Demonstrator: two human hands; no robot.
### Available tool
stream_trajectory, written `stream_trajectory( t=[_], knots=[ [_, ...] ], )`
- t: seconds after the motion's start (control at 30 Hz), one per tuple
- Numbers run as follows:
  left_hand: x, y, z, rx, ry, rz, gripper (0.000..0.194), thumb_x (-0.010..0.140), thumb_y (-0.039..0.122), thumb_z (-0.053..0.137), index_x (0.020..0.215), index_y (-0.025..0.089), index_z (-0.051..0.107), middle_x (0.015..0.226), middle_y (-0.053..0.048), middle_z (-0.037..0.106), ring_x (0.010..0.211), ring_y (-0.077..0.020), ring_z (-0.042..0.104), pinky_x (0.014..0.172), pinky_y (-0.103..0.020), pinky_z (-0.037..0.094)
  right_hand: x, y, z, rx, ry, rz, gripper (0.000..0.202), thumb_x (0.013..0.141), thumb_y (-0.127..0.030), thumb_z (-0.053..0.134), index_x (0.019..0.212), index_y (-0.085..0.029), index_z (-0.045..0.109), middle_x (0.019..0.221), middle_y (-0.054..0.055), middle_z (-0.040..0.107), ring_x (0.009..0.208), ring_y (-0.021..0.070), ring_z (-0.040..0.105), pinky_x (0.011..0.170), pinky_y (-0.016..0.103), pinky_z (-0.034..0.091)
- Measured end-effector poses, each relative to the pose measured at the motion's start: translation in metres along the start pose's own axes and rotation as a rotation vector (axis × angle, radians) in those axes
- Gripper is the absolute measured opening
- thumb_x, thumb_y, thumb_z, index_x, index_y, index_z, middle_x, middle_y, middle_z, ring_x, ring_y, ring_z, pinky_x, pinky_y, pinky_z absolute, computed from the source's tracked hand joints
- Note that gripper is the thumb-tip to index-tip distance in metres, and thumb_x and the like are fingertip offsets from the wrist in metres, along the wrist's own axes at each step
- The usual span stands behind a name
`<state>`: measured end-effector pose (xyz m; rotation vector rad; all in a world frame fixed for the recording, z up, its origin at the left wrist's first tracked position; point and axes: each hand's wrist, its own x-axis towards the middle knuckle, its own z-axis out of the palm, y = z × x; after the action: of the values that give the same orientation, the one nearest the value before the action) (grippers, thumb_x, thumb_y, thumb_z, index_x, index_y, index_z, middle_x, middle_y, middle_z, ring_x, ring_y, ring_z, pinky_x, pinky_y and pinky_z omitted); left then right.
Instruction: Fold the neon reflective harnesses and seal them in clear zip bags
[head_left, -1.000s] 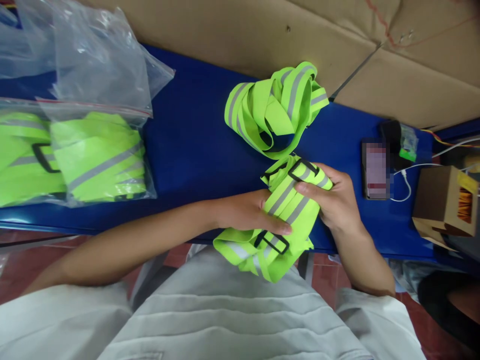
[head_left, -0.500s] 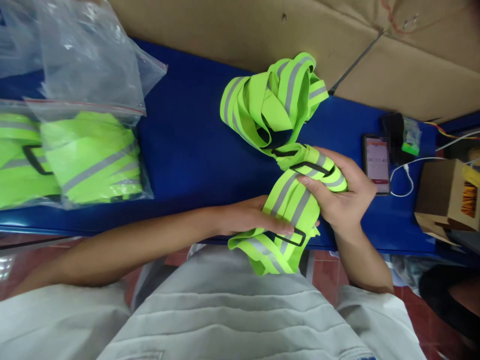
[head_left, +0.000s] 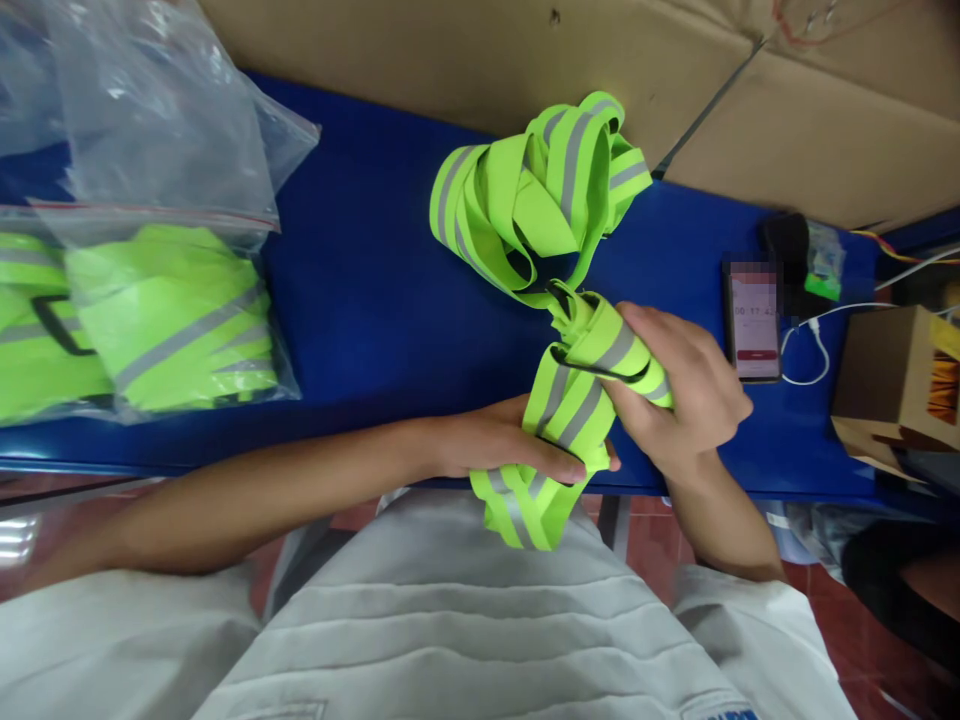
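Between my hands is a folded reflective strap (head_left: 578, 408), neon yellow-green with grey stripes and black buckles. My left hand (head_left: 517, 445) grips its lower part, thumb lying across the front, and a loose folded end hangs below over the table's front edge. Higher up, my right hand (head_left: 679, 390) is closed around a folded upper section by a black buckle. Just beyond my hands, a loose heap of the same strap (head_left: 551, 185) lies on the blue table (head_left: 360, 280); the held part reaches up to it, and I cannot tell whether they are joined.
Clear zip bags packed with yellow-green straps (head_left: 172, 320) lie at the left, with clear plastic bags (head_left: 161, 120) behind them. A phone (head_left: 752, 320), a white cable (head_left: 825, 350) and an open cardboard box (head_left: 877, 380) are at the right. Large cardboard (head_left: 450, 60) stands along the back.
My right hand has turned the upper folded section, and its buckle now shows edge-on. The lower buckle is now mostly hidden under my left thumb. The view has shifted slightly.
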<state>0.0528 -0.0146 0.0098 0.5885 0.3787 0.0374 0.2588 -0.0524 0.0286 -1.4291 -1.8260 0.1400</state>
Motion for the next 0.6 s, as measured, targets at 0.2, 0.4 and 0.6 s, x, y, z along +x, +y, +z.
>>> stream_trajectory(
  t=[0.2,0.4,0.6],
  knots=[
    [-0.002,0.005,-0.005,0.034,-0.097,0.081,0.046,0.08,0.019,0.074,0.126,0.018,0.069,0.118,-0.012,0.078,0.114,-0.0255,0.071,0.096,-0.039,0.055,0.01,-0.014,0.001,0.223,0.062,0.308,0.041,0.083,-0.041,0.086,0.122,-0.033,0.076,0.117,0.004,0.078,0.107,0.0339,0.075,0.093,0.052,0.064],
    [-0.003,0.005,-0.004,0.078,-0.257,0.008,0.069,0.08,0.029,0.084,0.144,0.025,0.058,0.111,-0.006,0.075,0.103,-0.0204,0.072,0.089,-0.033,0.057,0.017,-0.003,0.005,0.503,0.012,0.463,0.036,0.08,-0.041,0.088,0.114,-0.032,0.077,0.099,-0.001,0.079,0.085,0.0236,0.076,0.074,0.038,0.064],
    [0.001,-0.006,-0.009,0.301,-0.217,0.022,0.041,0.084,0.04,0.083,0.119,0.02,0.073,0.094,-0.003,0.071,0.086,-0.0159,0.068,0.079,-0.028,0.058,0.02,0.009,0.005,0.611,0.115,0.553,0.032,0.078,-0.043,0.09,0.105,-0.03,0.077,0.09,-0.004,0.077,0.08,0.0194,0.075,0.073,0.034,0.063]
  ],
)
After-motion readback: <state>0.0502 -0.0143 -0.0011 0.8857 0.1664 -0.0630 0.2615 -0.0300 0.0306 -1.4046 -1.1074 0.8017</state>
